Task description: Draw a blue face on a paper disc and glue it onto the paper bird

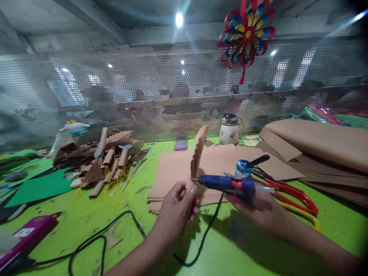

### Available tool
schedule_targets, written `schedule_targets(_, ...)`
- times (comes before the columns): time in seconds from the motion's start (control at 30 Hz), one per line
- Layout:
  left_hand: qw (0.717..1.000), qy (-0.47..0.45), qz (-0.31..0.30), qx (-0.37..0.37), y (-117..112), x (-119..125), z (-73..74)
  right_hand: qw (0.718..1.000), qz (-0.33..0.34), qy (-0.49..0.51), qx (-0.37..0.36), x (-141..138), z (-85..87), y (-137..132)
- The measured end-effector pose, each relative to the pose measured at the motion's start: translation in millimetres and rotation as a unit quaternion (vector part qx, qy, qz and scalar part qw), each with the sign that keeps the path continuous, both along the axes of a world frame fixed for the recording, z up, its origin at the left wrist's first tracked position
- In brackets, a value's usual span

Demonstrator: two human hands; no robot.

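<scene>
My left hand point(181, 201) is closed around the lower end of a pleated brown paper piece point(198, 151), which stands nearly upright with a bit of yellow string at its top. In my right hand point(255, 209) is a blue hot glue gun point(227, 184), a clear glue stick poking out of its back and a small red light lit. The gun's metal nozzle points left and meets or almost meets the paper just above my left fingers; contact is hard to make out. Behind both hands lies a stack of brown paper sheets point(169, 172).
Red-handled scissors point(299, 197) and a small blue-rimmed jar point(243, 168) are near my right hand. A white flask point(229, 130) stands behind. Finished-looking paper pieces point(110, 161) pile up at left. A black cord point(100, 234) crosses the green table point(138, 253) beside a magenta power strip point(31, 235).
</scene>
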State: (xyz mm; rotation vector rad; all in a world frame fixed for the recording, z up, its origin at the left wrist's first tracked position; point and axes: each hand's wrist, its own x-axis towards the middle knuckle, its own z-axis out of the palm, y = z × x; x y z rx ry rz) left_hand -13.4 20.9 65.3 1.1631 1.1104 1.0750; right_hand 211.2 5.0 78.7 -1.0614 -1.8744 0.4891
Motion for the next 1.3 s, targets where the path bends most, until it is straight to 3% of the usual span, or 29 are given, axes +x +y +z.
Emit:
schedule_targets(0.1, 1.0, 0.002, 0.001, -0.005, 3.4, 0.3, -2.2, 1.0, 0.003, -0.007, -0.01, -0.9, 5.4, -2.3)
schedule_targets(0.3, 1.0, 0.0, 0.0, -0.012, 0.0, 0.5, 1.9, 0.999, 0.001, 0.005, 0.036, -0.8, 0.7, 0.1)
schedule_targets(0.57, 0.999, -0.027, 0.001, -0.019, 2.9, 0.7, 0.2, 1.0, 0.004, 0.0, 0.007, -0.4, 5.4, -3.6)
schedule_targets(0.7, 0.998, -0.057, -0.003, -0.031, 3.6, -1.2, 2.1, 0.999, -0.018, 0.02, -0.038, 7.2, -8.2, -3.2)
schedule_targets(0.8, 0.995, -0.09, -0.011, -0.04, 2.2, -2.4, 5.2, 0.993, -0.039, 0.022, -0.112, 12.8, -9.9, -2.0)
schedule_targets(1.07, 0.986, -0.154, -0.041, -0.058, -1.9, -7.0, 16.3, 0.962, 0.059, 0.17, -0.205, 13.3, 4.3, 0.1)
schedule_targets(1.3, 0.982, -0.178, -0.042, -0.041, -3.4, -10.5, 20.0, 0.961, 0.081, 0.177, -0.196, 15.6, 8.9, -2.9)
